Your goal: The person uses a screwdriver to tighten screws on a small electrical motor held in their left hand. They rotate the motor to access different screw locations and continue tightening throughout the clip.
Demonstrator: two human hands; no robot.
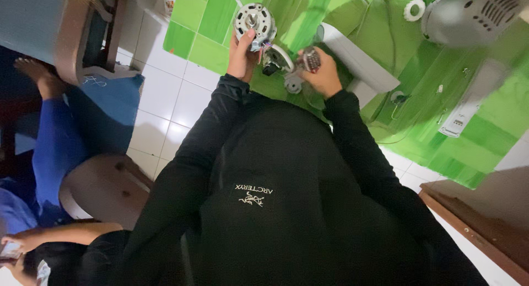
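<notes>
You worked over a green mat (220, 21) spread on the white tiled floor (165, 107). On the mat lay a grey fan housing (468, 16), a white ring (414, 9) and a white panel (460, 112).

Our left hand (242, 57) and right hand (322, 74) work close together, with the fan motor (254, 20) and small wired parts (286, 65) filling the gap between them. Just beyond our right hand a white panel (352, 57) blocks the way. Further right, the grey fan housing (474, 16) and a white remote-like piece (468, 107) lie on the green mat (430, 131). To our left, white floor tiles (165, 104) lie open, until a seated person's blue trousers (60, 137).
</notes>
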